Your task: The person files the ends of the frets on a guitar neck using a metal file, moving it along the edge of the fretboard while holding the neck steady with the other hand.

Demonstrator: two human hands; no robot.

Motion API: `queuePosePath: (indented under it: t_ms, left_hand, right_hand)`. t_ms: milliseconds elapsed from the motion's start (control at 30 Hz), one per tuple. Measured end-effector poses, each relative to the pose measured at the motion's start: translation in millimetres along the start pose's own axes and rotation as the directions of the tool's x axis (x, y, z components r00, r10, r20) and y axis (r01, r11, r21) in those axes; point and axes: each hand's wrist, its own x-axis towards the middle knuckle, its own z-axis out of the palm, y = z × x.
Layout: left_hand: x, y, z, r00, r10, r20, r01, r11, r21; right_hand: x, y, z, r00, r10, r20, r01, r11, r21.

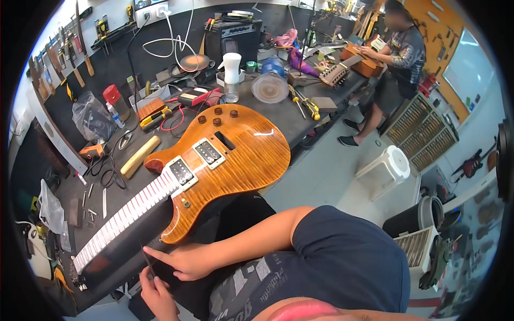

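Observation:
My left hand [158,296] is low in the view, closed around a thin dark flat strip [148,260] that could be a file. My right hand [187,262] is just above it, index finger stretched out to the strip and the other fingers loosely bent. An amber flame-top electric guitar [241,152] lies face up on the bench in front of me. Its neck [126,219] runs toward the lower left, fretboard covered in white tape between the frets. Both hands are beside the neck, near the body's lower horn, apart from the guitar.
On the dark workbench [69,200] are a wooden block [140,156], a red multimeter [201,97], a white-topped bottle [231,75], screwdrivers [304,101] and cables. A small amplifier [234,40] stands behind. At the far right a person [404,59] handles another guitar [369,61]; a white stool [393,163] is nearby.

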Motion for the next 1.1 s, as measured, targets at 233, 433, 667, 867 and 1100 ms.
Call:
queuePosePath:
  t_ms: [233,433,667,867,1100]
  left_hand:
    - [15.4,13.7,17.1,0.99,-0.14,-0.02,0.134,0.972,-0.193]
    - [-18.7,1.2,7.3,0.999,-0.009,-0.049,0.01,1.0,0.03]
    - [-3.8,29.8,4.2,0.999,0.023,-0.049,-0.021,0.998,0.055]
    - [-26.7,41.1,-8.9,0.987,0.036,-0.159,-0.047,0.997,-0.066]
    - [-40.7,51.0,-39.4,0.99,-0.057,-0.13,0.054,0.998,-0.026]
  right_hand:
    - [21.1,-1.1,12.2,0.995,0.088,0.043,-0.082,0.989,-0.124]
    - [-1.1,-13.4,18.3,0.982,0.041,0.185,-0.036,0.999,-0.033]
    - [9.7,-9.9,2.9,0.981,0.177,0.085,-0.171,0.982,-0.077]
    - [-7.6,-14.6,-2.3,0.988,-0.076,-0.134,0.086,0.994,0.065]
    - [-3.2,-14.2,-3.4,0.999,0.051,0.013,-0.052,0.994,0.095]
